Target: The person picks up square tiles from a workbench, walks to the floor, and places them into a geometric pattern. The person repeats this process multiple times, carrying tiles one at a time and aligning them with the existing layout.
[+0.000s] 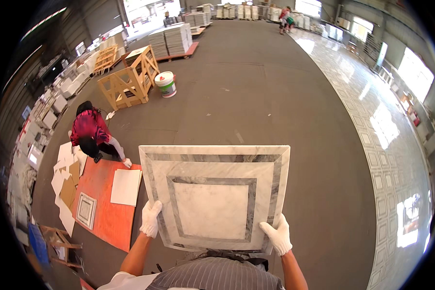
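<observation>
I carry a large square marble tile (pixel 212 195) with nested grey frames on white, held flat in front of my chest. My left hand (pixel 151 218), in a white glove, grips its near left edge. My right hand (pixel 277 235), also gloved in white, grips its near right corner. Both forearms rise from the lower edge, above a striped apron.
A person in a red top (pixel 89 129) crouches at left beside an orange board (pixel 108 203) bearing a white tile (pixel 126 187) and a small patterned tile (pixel 86 210). Wooden crates (pixel 129 79), a white bucket (pixel 166 84) and tile stacks (pixel 171 39) stand beyond. Polished patterned tiles (pixel 386 145) cover the floor at right.
</observation>
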The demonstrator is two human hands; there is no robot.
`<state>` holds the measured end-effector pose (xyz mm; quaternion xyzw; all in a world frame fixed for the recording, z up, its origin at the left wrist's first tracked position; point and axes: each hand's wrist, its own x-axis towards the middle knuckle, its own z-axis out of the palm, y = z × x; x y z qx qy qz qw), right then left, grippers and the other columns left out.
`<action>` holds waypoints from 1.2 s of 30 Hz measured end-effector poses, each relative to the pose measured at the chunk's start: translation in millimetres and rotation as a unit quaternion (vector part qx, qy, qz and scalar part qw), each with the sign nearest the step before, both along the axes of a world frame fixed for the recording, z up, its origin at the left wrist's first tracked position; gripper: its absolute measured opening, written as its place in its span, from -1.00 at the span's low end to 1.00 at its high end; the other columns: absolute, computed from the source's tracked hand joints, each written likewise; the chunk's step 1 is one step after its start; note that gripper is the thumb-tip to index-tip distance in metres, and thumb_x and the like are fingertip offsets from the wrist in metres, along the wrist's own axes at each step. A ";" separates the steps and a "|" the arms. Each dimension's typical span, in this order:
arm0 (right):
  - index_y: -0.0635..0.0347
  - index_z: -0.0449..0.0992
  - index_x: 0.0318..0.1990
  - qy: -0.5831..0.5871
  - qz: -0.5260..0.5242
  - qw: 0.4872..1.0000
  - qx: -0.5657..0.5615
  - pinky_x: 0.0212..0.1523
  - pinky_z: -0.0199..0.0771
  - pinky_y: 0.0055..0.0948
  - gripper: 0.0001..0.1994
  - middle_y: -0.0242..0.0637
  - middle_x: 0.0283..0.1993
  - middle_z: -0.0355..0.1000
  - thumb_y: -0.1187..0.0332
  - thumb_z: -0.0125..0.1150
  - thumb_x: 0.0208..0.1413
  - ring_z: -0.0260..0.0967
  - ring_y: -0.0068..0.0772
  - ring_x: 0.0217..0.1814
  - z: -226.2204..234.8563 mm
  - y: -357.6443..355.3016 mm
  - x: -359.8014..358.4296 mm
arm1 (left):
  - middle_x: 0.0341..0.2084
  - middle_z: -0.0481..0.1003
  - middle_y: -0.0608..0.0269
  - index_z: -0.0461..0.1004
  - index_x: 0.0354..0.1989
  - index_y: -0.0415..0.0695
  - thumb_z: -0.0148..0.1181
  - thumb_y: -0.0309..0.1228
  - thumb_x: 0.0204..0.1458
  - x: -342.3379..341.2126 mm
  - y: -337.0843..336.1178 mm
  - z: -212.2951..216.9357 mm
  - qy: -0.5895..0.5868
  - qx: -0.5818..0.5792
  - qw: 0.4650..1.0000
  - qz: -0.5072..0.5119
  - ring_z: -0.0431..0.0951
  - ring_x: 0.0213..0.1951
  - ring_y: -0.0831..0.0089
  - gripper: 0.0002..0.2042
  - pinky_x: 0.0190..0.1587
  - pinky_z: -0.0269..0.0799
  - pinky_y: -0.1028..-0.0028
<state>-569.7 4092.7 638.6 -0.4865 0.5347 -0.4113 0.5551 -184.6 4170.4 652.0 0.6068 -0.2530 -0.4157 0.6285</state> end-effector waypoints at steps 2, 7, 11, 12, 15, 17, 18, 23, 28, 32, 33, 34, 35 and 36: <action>0.33 0.41 -0.15 0.005 0.016 1.000 0.001 -0.19 0.41 -0.49 -0.64 -0.31 -0.26 0.47 0.39 0.36 -0.09 0.36 -0.56 -0.26 5.1 -48.4 2.1 | -0.11 0.49 0.25 0.39 0.03 -0.27 0.18 -0.29 0.09 -4.1 -30.6 -9.3 -0.004 0.003 1.000 0.026 0.46 -0.10 0.48 -0.61 0.02 0.33 0.41; 0.33 0.41 -0.16 -0.016 0.040 0.999 -0.023 -0.22 0.41 -0.48 -0.64 -0.30 -0.27 0.47 0.39 0.37 -0.11 0.36 -0.56 -0.28 -7.9 -183.4 8.5 | -0.09 0.49 0.24 0.38 0.04 -0.29 0.18 -0.28 0.08 1.8 -143.1 -21.9 -0.030 -0.004 0.998 0.048 0.45 -0.07 0.48 -0.58 0.04 0.32 0.43; 0.32 0.41 -0.17 -0.005 0.036 0.999 -0.031 -0.23 0.41 -0.48 -0.65 -0.32 -0.29 0.46 0.38 0.37 -0.10 0.35 -0.57 -0.29 -1.4 -300.5 21.9 | -0.10 0.49 0.25 0.39 0.03 -0.29 0.18 -0.28 0.08 13.4 -253.5 -31.2 -0.028 -0.044 0.996 0.075 0.44 -0.09 0.50 -0.59 0.04 0.31 0.44; 0.32 0.41 -0.18 -0.009 0.027 0.999 -0.038 -0.24 0.41 -0.48 -0.65 -0.31 -0.29 0.46 0.38 0.37 -0.10 0.35 -0.57 -0.29 5.6 -329.1 27.1 | -0.10 0.49 0.25 0.39 0.03 -0.29 0.18 -0.28 0.08 16.7 -288.1 -25.8 -0.022 -0.047 0.997 0.061 0.44 -0.09 0.50 -0.59 0.03 0.31 0.44; 0.32 0.40 -0.17 0.004 0.010 0.999 -0.042 -0.23 0.42 -0.48 -0.64 -0.31 -0.28 0.46 0.39 0.36 -0.10 0.35 -0.56 -0.28 15.7 -403.3 35.8 | -0.11 0.49 0.25 0.39 0.03 -0.29 0.18 -0.28 0.09 31.8 -380.5 -6.7 -0.010 -0.033 0.999 0.031 0.44 -0.10 0.50 -0.59 0.02 0.32 0.43; 0.33 0.40 -0.16 -0.004 0.002 1.000 -0.023 -0.21 0.42 -0.48 -0.64 -0.31 -0.27 0.46 0.40 0.36 -0.11 0.36 -0.56 -0.27 23.1 -444.9 44.7 | -0.11 0.49 0.24 0.39 0.03 -0.30 0.18 -0.28 0.09 41.8 -434.1 2.5 -0.018 -0.006 1.000 0.024 0.44 -0.11 0.49 -0.59 0.02 0.32 0.42; 0.33 0.40 -0.16 -0.020 -0.004 1.000 -0.010 -0.20 0.42 -0.49 -0.64 -0.31 -0.27 0.46 0.40 0.36 -0.11 0.36 -0.56 -0.26 30.3 -463.3 50.6 | -0.10 0.49 0.23 0.39 0.03 -0.30 0.17 -0.29 0.09 47.2 -454.6 0.4 -0.049 0.007 0.998 0.029 0.44 -0.11 0.48 -0.59 0.03 0.32 0.41; 0.34 0.40 -0.16 -0.006 0.003 1.000 -0.012 -0.20 0.42 -0.50 -0.63 -0.31 -0.26 0.46 0.41 0.37 -0.11 0.36 -0.56 -0.27 25.1 -578.6 73.6 | -0.10 0.48 0.25 0.38 0.04 -0.30 0.18 -0.27 0.08 66.7 -555.7 -7.9 -0.031 0.009 0.999 0.039 0.42 -0.08 0.49 -0.57 0.05 0.29 0.43; 0.34 0.42 -0.19 0.023 0.045 0.999 0.002 -0.22 0.43 -0.48 -0.62 -0.31 -0.30 0.47 0.34 0.41 -0.12 0.36 -0.57 -0.29 27.3 -730.8 95.8 | -0.10 0.48 0.24 0.38 0.03 -0.29 0.17 -0.26 0.08 79.3 -672.9 -17.5 -0.038 0.013 0.995 0.092 0.42 -0.07 0.48 -0.58 0.05 0.29 0.42; 0.33 0.42 -0.18 0.024 0.111 0.992 -0.054 -0.23 0.44 -0.50 -0.61 -0.30 -0.29 0.48 0.33 0.43 -0.12 0.38 -0.56 -0.28 20.4 -864.9 113.6 | -0.08 0.47 0.24 0.37 0.04 -0.28 0.14 -0.20 0.09 82.4 -772.3 2.3 -0.064 -0.050 0.990 0.116 0.42 -0.05 0.45 -0.55 0.06 0.28 0.40; 0.33 0.42 -0.17 0.017 0.136 0.990 -0.027 -0.24 0.44 -0.50 -0.61 -0.29 -0.28 0.49 0.33 0.43 -0.12 0.39 -0.55 -0.28 27.9 -896.4 121.8 | -0.08 0.47 0.23 0.37 0.04 -0.28 0.14 -0.20 0.09 87.5 -789.6 -3.2 -0.086 -0.045 0.985 0.140 0.42 -0.05 0.45 -0.55 0.06 0.28 0.39; 0.33 0.42 -0.19 -0.033 0.151 0.988 -0.027 -0.24 0.44 -0.50 -0.62 -0.28 -0.28 0.49 0.33 0.42 -0.11 0.41 -0.54 -0.28 35.7 -926.1 135.8 | -0.08 0.47 0.22 0.37 0.05 -0.29 0.13 -0.20 0.10 93.4 -803.2 -4.2 -0.109 -0.041 0.980 0.163 0.42 -0.05 0.44 -0.55 0.06 0.28 0.39; 0.34 0.41 -0.19 -0.033 0.166 0.986 -0.004 -0.23 0.45 -0.48 -0.62 -0.27 -0.28 0.49 0.32 0.42 -0.10 0.41 -0.53 -0.27 43.9 -954.1 146.2 | -0.07 0.47 0.21 0.36 0.05 -0.29 0.13 -0.20 0.10 96.0 -813.2 -5.7 -0.096 -0.025 0.979 0.177 0.42 -0.05 0.44 -0.55 0.06 0.28 0.39; 0.34 0.41 -0.19 -0.013 0.181 0.983 -0.013 -0.23 0.45 -0.47 -0.61 -0.27 -0.28 0.49 0.32 0.42 -0.11 0.41 -0.52 -0.27 45.2 -985.5 153.8 | -0.07 0.47 0.21 0.36 0.05 -0.29 0.12 -0.21 0.10 97.5 -833.8 -6.2 -0.079 -0.022 0.978 0.191 0.42 -0.04 0.44 -0.55 0.06 0.28 0.39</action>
